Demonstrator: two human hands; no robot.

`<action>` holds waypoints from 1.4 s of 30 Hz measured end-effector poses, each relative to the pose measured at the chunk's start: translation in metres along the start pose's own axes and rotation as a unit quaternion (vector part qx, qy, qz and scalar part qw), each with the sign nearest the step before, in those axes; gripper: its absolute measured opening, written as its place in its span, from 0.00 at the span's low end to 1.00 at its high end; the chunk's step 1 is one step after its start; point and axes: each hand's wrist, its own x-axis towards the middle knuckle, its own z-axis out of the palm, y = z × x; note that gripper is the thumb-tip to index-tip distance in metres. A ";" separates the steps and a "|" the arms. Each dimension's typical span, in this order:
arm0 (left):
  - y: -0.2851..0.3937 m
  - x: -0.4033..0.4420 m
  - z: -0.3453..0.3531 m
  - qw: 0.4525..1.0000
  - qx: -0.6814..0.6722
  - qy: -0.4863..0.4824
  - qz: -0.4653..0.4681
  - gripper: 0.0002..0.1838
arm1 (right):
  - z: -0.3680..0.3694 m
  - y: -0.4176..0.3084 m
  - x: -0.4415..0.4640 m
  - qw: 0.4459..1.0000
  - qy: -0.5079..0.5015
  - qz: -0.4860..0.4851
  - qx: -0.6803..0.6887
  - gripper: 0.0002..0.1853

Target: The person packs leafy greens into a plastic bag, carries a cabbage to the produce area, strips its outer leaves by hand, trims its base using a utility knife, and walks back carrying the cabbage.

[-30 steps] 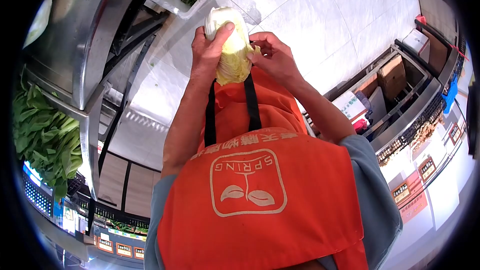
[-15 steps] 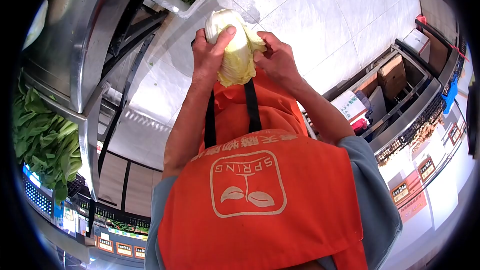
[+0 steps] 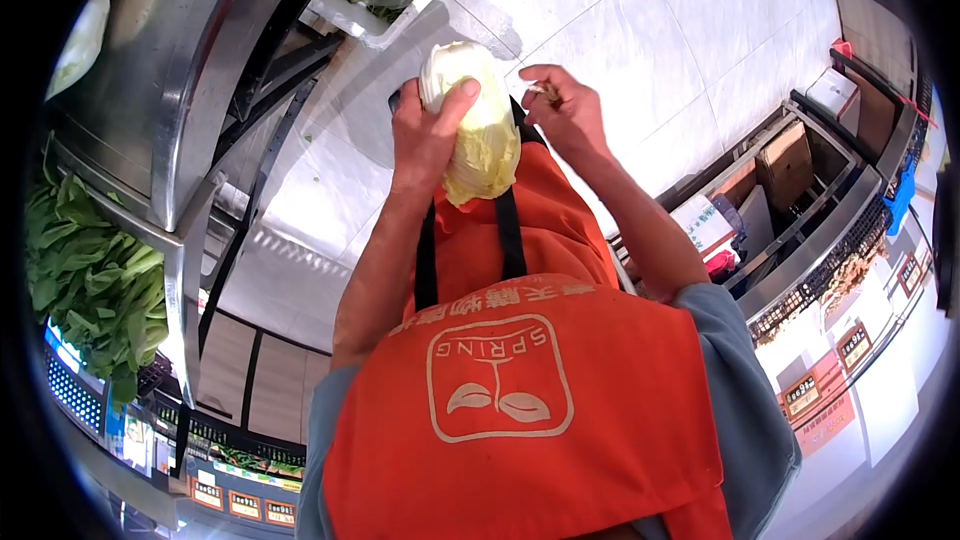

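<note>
A pale yellow-white napa cabbage (image 3: 482, 145) is held out above the floor in front of the apron. My left hand (image 3: 428, 130) grips its left side, with the thumb lying across the front. Just right of the cabbage and apart from it, my right hand (image 3: 565, 112) is closed with curled fingers. A small pale brownish scrap of cabbage leaf (image 3: 546, 93) shows between its fingers; the rest of the scrap is hidden.
A white bin (image 3: 385, 32) with leaves and plastic stands at the top. On the left, leafy greens (image 3: 95, 270) lie beside a metal counter (image 3: 165, 155). Boxes (image 3: 785, 162) sit on a rack at the right. A red apron (image 3: 520, 390) covers my body.
My right hand has come away from the cabbage to the right, and the loose leaf at the cabbage's right side is gone. The cabbage and left hand sit slightly lower in view.
</note>
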 end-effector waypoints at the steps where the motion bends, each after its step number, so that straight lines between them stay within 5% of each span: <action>1: -0.001 -0.001 0.000 1.000 -0.006 -0.006 -0.003 0.34 | -0.005 0.002 0.002 0.998 -0.018 0.009 0.054 0.16; 5: 0.001 0.004 -0.001 0.998 -0.058 -0.012 -0.027 0.36 | 0.000 -0.002 -0.001 0.990 -0.126 0.006 0.066 0.20; 9: 0.012 0.001 -0.007 0.987 -0.133 -0.061 -0.067 0.37 | 0.013 -0.014 -0.005 0.985 -0.124 -0.117 0.022 0.29; 15: 0.005 0.004 -0.016 0.985 -0.114 -0.076 -0.102 0.35 | 0.011 -0.017 -0.007 0.988 -0.142 -0.026 0.052 0.25; 29: -0.013 0.009 -0.017 0.996 0.011 -0.056 -0.068 0.38 | 0.022 -0.006 -0.011 0.999 -0.052 -0.009 -0.008 0.25; 33: -0.018 0.007 -0.019 0.987 -0.079 -0.100 -0.096 0.41 | 0.018 -0.016 -0.017 0.997 -0.057 0.024 -0.046 0.26; 42: -0.018 0.010 -0.019 0.949 -0.197 -0.186 -0.160 0.43 | 0.006 -0.012 -0.009 0.961 -0.158 0.137 0.181 0.22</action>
